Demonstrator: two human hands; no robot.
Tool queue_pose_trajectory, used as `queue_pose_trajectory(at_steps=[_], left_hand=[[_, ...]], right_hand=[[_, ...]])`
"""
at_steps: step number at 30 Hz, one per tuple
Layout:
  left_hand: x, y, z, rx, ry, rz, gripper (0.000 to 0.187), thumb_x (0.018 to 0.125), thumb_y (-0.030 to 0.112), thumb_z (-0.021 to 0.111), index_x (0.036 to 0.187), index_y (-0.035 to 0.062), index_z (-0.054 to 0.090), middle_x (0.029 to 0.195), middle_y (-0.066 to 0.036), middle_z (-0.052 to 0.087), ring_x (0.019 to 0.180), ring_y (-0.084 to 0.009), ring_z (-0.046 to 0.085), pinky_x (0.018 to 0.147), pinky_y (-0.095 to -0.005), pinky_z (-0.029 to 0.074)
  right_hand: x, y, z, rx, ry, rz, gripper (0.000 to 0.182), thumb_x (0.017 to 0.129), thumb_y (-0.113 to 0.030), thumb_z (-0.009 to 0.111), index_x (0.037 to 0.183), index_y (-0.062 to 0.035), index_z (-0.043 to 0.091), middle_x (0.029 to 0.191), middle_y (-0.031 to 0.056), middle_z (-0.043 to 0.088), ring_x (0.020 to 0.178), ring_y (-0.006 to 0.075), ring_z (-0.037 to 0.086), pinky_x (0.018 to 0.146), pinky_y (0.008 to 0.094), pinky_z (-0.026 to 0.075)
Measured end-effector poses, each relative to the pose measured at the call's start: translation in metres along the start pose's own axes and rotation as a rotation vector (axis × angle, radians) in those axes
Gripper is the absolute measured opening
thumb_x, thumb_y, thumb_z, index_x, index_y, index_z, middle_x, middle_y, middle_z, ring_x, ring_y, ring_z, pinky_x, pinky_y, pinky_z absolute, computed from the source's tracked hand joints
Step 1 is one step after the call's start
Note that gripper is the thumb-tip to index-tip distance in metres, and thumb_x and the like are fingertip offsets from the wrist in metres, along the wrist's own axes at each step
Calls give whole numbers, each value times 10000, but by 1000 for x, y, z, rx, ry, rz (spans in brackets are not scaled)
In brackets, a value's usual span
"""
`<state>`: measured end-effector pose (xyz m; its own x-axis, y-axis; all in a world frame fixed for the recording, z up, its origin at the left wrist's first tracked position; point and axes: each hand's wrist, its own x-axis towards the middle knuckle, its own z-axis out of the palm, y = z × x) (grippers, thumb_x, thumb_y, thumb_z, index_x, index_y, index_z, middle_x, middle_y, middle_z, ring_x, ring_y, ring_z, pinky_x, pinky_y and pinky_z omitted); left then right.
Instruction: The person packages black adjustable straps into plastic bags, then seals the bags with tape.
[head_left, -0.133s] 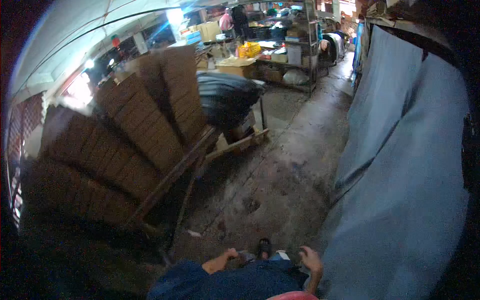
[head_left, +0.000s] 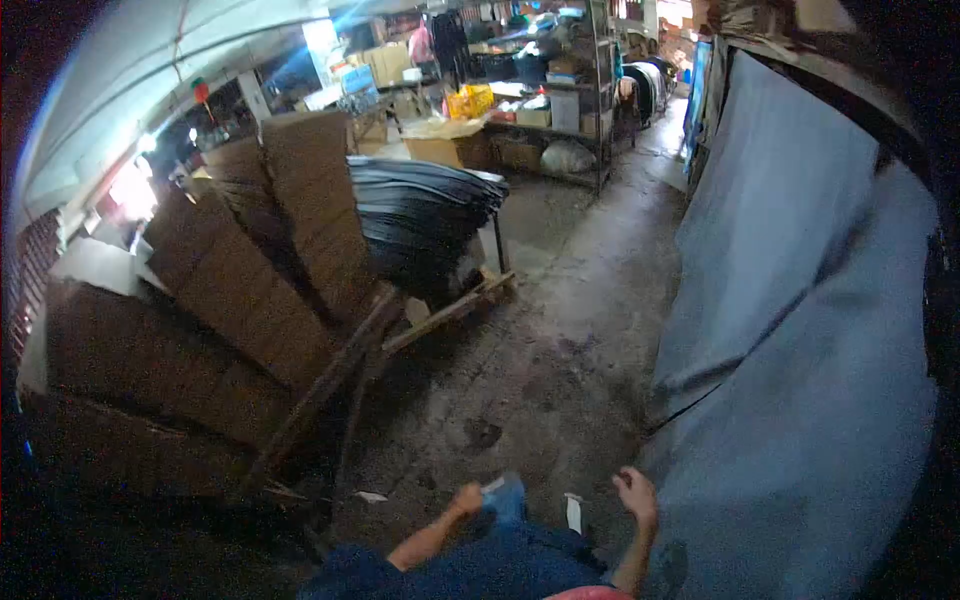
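My left hand (head_left: 467,498) hangs low in front of my body, beside a blue trouser leg (head_left: 507,500). Its fingers are curled in; whatever lies inside them, if anything, does not show. To the right, my right hand (head_left: 637,493) is raised a little with the fingers loosely bent and apart, holding nothing. It is nearest to a large grey-blue sheet (head_left: 790,330) that hangs along the right side; the hand looks apart from it. My dark blue shirt (head_left: 480,570) fills the bottom edge.
Tall brown stacks (head_left: 310,210) lean on a wooden frame (head_left: 330,395) at the left. Behind them lies a dark layered pile (head_left: 425,215). A worn floor aisle (head_left: 590,270) runs forward past metal shelves (head_left: 603,100) with a yellow crate (head_left: 470,101). White scraps (head_left: 371,496) lie on the floor.
The surroundings have shifted slightly left and down in view. A blue trouser leg has come forward beside my left hand, where a dark shoe showed before. Both hands appear slightly higher.
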<state>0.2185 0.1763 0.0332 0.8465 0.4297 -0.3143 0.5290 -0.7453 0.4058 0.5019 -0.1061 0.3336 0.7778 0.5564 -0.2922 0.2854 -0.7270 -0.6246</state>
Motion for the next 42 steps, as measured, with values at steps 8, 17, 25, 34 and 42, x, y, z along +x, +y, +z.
queue_pose_trajectory(at_steps=[8,17,25,34,42], left_hand=[[253,77,-241,-569,298,155,283,820,166,434,1035,17,543,981,-249,595,958,-427,566,789,-489,446],[576,76,-409,54,-382,590,232,800,215,522,975,72,574,836,-220,632,790,-396,627,664,-487,498],[857,82,-493,99,-85,603,253,764,216,574,990,103,569,763,-171,641,742,-368,634,621,-455,503],[1053,45,-652,-256,192,289,265,733,141,579,982,84,510,777,-190,621,752,-404,605,626,-494,464],[1255,-56,-813,-394,389,126,243,761,193,577,946,65,486,778,-164,625,774,-388,611,643,-476,474]], right_hand=[[297,0,81,-351,-539,-249,380,882,-308,610,1135,-26,585,914,102,662,819,177,621,721,312,493],[505,-105,34,578,-338,32,255,859,-164,609,1058,-7,633,891,109,663,806,161,615,745,292,481],[827,-185,-24,279,-222,-176,202,863,-109,575,1030,-12,633,898,75,652,804,140,595,735,279,477],[1220,-378,-77,465,-491,-438,210,907,-112,556,1075,4,602,934,31,639,823,101,570,715,252,469],[1499,-517,-22,196,-1255,-247,276,878,-89,583,1128,26,563,951,84,646,870,158,615,770,297,501]])
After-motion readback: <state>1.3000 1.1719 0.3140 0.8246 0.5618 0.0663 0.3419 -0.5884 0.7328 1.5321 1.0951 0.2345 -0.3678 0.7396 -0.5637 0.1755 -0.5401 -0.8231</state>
